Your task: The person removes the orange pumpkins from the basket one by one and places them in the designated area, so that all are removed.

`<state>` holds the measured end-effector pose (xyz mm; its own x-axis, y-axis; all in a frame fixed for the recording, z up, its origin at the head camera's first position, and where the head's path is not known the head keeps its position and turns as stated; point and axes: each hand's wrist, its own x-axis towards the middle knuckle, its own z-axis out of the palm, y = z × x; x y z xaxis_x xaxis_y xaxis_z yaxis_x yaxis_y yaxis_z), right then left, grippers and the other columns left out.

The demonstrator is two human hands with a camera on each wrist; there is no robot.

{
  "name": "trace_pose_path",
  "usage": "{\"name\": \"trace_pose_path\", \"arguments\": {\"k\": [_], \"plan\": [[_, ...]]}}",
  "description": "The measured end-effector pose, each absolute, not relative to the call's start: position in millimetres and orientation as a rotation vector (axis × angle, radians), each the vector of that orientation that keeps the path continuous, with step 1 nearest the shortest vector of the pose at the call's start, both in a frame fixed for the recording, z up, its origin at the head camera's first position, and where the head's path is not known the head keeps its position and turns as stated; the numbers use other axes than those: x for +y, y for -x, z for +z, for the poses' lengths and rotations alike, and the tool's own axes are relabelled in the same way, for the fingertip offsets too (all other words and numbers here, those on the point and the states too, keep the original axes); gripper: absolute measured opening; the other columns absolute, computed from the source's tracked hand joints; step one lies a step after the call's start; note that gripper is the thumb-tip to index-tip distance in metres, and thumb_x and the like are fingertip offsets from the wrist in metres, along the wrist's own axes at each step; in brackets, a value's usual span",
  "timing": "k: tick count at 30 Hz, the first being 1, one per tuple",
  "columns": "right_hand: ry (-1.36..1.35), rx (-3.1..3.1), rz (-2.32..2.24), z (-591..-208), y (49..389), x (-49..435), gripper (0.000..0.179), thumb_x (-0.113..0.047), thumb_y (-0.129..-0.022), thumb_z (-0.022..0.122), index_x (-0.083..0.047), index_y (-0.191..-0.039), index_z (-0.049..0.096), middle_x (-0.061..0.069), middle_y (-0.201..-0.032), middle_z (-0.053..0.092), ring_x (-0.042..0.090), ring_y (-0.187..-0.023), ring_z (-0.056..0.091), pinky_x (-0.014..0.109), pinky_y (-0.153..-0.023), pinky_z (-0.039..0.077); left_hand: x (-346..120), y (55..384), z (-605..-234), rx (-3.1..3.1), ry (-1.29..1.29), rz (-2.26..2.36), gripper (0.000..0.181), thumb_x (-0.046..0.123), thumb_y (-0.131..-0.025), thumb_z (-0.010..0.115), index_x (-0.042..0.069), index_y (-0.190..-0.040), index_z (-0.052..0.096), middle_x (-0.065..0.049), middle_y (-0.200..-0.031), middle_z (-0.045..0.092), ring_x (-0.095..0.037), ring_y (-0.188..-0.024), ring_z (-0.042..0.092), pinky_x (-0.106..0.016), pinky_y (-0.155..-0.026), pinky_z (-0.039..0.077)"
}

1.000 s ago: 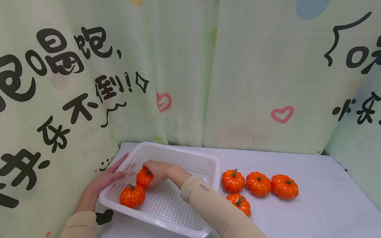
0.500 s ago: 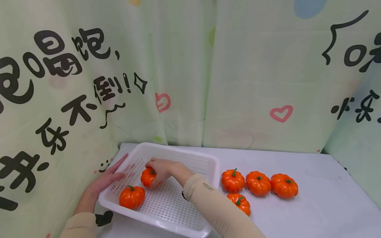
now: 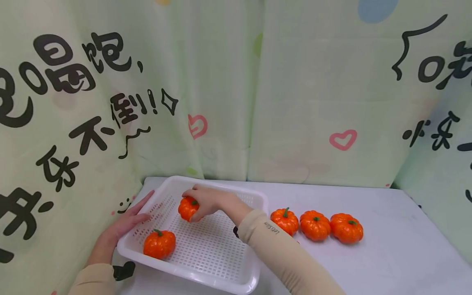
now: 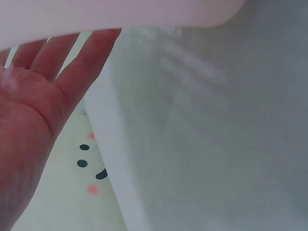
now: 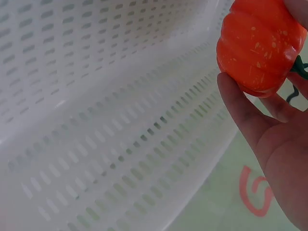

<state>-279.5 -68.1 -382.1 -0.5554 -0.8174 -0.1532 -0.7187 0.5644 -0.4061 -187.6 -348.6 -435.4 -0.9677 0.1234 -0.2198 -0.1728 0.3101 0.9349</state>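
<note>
In the head view, a small orange toy pumpkin [image 3: 188, 208] with a green stem is in my right hand [image 3: 208, 201], held between thumb and fingers inside the white perforated basket [image 3: 206, 282]. The right wrist view shows the same pumpkin [image 5: 260, 45] in the fingers, off the basket's mesh floor. A second pumpkin [image 3: 159, 244] sits in the basket's near-left corner. My left hand [image 3: 127, 223] rests against the basket's left rim, its fingers fairly straight and its thumb reaching over the edge. The left wrist view shows its palm [image 4: 29, 101], with the fingertips hidden behind the basket.
On the white table [image 3: 387, 246], right of the basket, stand three pumpkins in a row: one near the basket [image 3: 285, 221], a middle pumpkin [image 3: 315, 226] and a right-hand pumpkin [image 3: 346, 228]. A printed curtain [image 3: 295, 102] hangs behind and at the sides.
My right hand has moved the pumpkin rightward and up, away from the one in the corner. My right forearm now covers most of the pumpkin nearest it on the table. The left hand stays put.
</note>
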Motion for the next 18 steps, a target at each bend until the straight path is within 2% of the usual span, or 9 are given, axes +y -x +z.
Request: {"name": "trace_pose_path", "arguments": {"k": [9,15,18], "plan": [[1.238,2.504,-0.514,-360,275,-37,0.065,-0.03,-0.086,0.079,-0.019,-0.144,0.051,0.0,-0.127,0.048,0.011,-0.108,0.052,0.022,-0.084,0.049,-345,190,-437,2.301,-0.007,1.734,0.076,0.019,-0.102,0.055,0.027,-0.163,0.01,-0.028,-0.162,0.019,-0.033,-0.121,0.056,-0.037,-0.087,0.057],[1.286,2.498,-0.585,-350,275,-20,0.063,-0.028,-0.086,0.079,-0.016,-0.143,0.052,0.002,-0.128,0.049,0.016,-0.113,0.051,0.024,-0.086,0.05,-346,188,-438,2.322,0.063,1.703,0.077,0.02,-0.102,0.055,0.03,-0.163,0.01,-0.024,-0.166,0.006,-0.046,-0.136,0.04,-0.038,-0.089,0.056],[1.29,2.492,-0.619,-343,275,-11,0.063,-0.027,-0.087,0.078,-0.015,-0.143,0.051,0.003,-0.131,0.048,0.017,-0.115,0.051,0.025,-0.088,0.05,-347,186,-438,2.305,0.073,1.714,0.077,0.019,-0.102,0.055,0.031,-0.162,0.009,-0.025,-0.165,0.005,-0.046,-0.136,0.039,-0.04,-0.089,0.057]]}}
